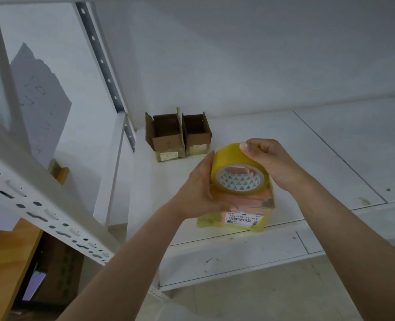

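A yellowish roll of clear packing tape [232,159] with a white patterned core is held over a small taped-up box [242,215] that has a barcode label. The box stands near the front edge of a white metal shelf [319,158]. My right hand [269,162] grips the roll from the top right, thumb on its outer face. My left hand [200,188] holds the roll's left side, its fingers reaching down to the top of the box.
Two open brown cardboard boxes [178,135] sit at the back left of the shelf. A perforated white upright [106,66] and a slanted rack beam [43,212] are at left. Cartons and a wooden panel [4,269] lie lower left.
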The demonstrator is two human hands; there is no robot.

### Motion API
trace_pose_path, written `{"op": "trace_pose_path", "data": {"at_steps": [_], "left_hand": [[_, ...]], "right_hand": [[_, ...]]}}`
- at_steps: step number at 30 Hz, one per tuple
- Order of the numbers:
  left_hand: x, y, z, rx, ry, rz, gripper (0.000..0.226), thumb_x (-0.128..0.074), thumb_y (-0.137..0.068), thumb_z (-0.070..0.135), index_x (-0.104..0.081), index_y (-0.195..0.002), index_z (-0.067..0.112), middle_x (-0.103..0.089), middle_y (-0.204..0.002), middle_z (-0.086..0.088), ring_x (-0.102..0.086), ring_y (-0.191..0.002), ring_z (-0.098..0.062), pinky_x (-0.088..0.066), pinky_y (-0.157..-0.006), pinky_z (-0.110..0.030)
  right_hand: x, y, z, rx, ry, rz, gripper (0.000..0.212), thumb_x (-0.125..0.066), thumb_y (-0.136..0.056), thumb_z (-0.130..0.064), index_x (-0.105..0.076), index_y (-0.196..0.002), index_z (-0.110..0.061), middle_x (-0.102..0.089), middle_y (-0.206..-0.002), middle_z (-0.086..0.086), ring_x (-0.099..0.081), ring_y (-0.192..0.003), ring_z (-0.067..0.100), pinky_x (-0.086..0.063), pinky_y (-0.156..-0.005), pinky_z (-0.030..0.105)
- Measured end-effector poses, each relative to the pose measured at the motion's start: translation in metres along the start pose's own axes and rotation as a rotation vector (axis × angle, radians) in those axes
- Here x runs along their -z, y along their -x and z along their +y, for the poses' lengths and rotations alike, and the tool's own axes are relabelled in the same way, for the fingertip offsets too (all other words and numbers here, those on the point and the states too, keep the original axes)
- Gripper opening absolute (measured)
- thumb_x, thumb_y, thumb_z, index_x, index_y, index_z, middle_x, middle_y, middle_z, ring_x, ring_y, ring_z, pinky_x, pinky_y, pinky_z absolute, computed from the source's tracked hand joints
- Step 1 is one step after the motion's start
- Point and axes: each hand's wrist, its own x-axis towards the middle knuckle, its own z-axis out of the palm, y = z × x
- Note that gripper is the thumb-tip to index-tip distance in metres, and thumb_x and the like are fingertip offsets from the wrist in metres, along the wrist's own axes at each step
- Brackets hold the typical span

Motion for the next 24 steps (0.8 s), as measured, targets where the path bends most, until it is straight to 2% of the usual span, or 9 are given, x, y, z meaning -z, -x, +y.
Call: {"op": "trace_pose_path", "data": {"at_steps": [3,7,10,12,14,16,18,20,24], "left_hand": [[-0.004,-0.003,-0.006,-0.017,-0.082,0.03,0.128,-0.069,-0.043,0.082,-0.016,-0.147,0.03,-0.037,-0.146,0.009,-0.031,-0.138,-0.011,-0.028,-0.116,-0.045],[-0.002,-0.006,-0.013,0.037,-0.259,-0.001,0.131,-0.072,-0.041,0.082,-0.023,-0.149,0.027,-0.032,-0.146,0.016,-0.025,-0.137,-0.011,-0.024,-0.117,-0.04],[0.0,-0.009,-0.013,0.061,-0.472,-0.074,0.129,-0.073,-0.055,0.076,-0.012,-0.154,0.021,-0.03,-0.152,0.002,-0.02,-0.14,-0.017,-0.024,-0.116,-0.043],[0.002,-0.011,-0.012,0.057,-0.58,-0.107,0.124,-0.064,-0.061,0.077,-0.006,-0.155,0.022,-0.029,-0.152,-0.002,-0.02,-0.141,-0.02,-0.025,-0.116,-0.044],[0.002,-0.011,-0.011,0.061,-0.682,-0.146,0.118,-0.061,-0.067,0.076,-0.003,-0.156,0.023,-0.025,-0.154,-0.002,-0.017,-0.141,-0.021,-0.024,-0.116,-0.044],[0.002,-0.011,-0.011,0.065,-0.732,-0.162,0.115,-0.059,-0.07,0.075,-0.004,-0.156,0.023,-0.022,-0.155,-0.001,-0.017,-0.142,-0.021,-0.022,-0.117,-0.043],[0.003,-0.013,-0.011,0.059,-0.756,-0.166,0.112,-0.059,-0.072,0.075,-0.008,-0.156,0.022,-0.022,-0.155,0.0,-0.017,-0.142,-0.021,-0.02,-0.117,-0.042],[0.003,-0.014,-0.011,0.048,-0.784,-0.168,0.109,-0.059,-0.072,0.075,-0.013,-0.155,0.02,-0.022,-0.155,0.0,-0.016,-0.142,-0.019,-0.019,-0.118,-0.04],[0.003,-0.013,-0.013,0.06,-0.795,-0.183,0.113,-0.048,-0.067,0.083,-0.015,-0.155,0.02,-0.022,-0.154,0.0,-0.016,-0.142,-0.019,-0.02,-0.118,-0.04]], "right_hand": [[0.007,0.006,0.012,-0.04,-0.11,-0.073,0.056,-0.07,-0.061,-0.077,-0.07,-0.064,-0.021,-0.069,-0.066,-0.002,-0.066,-0.064,0.015,-0.052,-0.06,0.023],[0.014,0.009,0.018,-0.11,-0.282,-0.066,0.047,-0.077,-0.064,-0.064,-0.077,-0.071,-0.017,-0.073,-0.072,0.002,-0.07,-0.07,0.016,-0.055,-0.064,0.024],[0.021,0.004,0.005,-0.091,-0.077,-0.016,0.049,-0.071,-0.068,-0.063,-0.077,-0.072,-0.015,-0.074,-0.07,0.004,-0.07,-0.068,0.015,-0.055,-0.07,0.026],[0.028,0.004,-0.006,-0.09,0.081,0.029,0.066,-0.068,-0.062,-0.068,-0.074,-0.076,-0.003,-0.073,-0.072,0.012,-0.069,-0.067,0.021,-0.055,-0.072,0.03],[0.044,0.008,-0.016,-0.084,0.271,0.091,0.074,-0.066,-0.057,-0.071,-0.068,-0.067,0.002,-0.065,-0.057,0.01,-0.061,-0.054,0.017,-0.048,-0.058,0.022],[0.066,0.016,-0.022,-0.145,0.495,0.084,0.068,-0.066,-0.058,-0.074,-0.061,-0.054,-0.007,-0.051,-0.047,0.002,-0.049,-0.044,0.013,-0.038,-0.047,0.018],[0.084,0.025,-0.018,-0.273,0.734,0.006,0.072,-0.065,-0.061,-0.077,-0.06,-0.053,-0.006,-0.05,-0.045,0.001,-0.051,-0.043,0.014,-0.038,-0.052,0.023],[0.092,0.032,-0.001,-0.379,0.801,-0.019,0.071,-0.065,-0.064,-0.075,-0.064,-0.057,-0.005,-0.055,-0.045,0.0,-0.058,-0.044,0.014,-0.042,-0.056,0.027],[0.089,0.036,0.034,-0.434,0.738,-0.003,0.067,-0.067,-0.068,-0.072,-0.071,-0.064,-0.006,-0.066,-0.052,0.003,-0.065,-0.05,0.015,-0.046,-0.054,0.026]]}}
